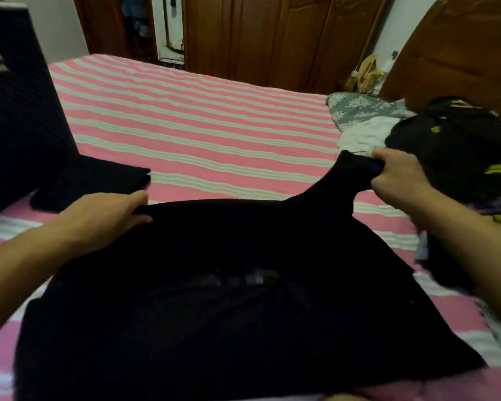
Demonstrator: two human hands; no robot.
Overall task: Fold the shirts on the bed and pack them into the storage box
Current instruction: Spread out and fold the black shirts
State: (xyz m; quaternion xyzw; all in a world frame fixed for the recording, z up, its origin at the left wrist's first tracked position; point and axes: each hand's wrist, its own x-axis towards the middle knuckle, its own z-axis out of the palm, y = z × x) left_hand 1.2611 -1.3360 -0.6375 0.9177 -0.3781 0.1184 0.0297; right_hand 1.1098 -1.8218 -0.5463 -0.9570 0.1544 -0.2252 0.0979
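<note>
On the striped bed (203, 125), a black shirt (229, 285) lies spread out. Left hand (104, 215) pinches its far edge; right hand (399, 175) has a closed grip on a raised corner. Dark storage box (18, 111) stands at left.

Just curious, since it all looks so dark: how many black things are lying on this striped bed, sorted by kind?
Spread black shirt held by both hands: 1
Folded black garment: 1
Black bag with yellow-green trim: 1
Dark textured storage box: 1
Total: 4
</note>
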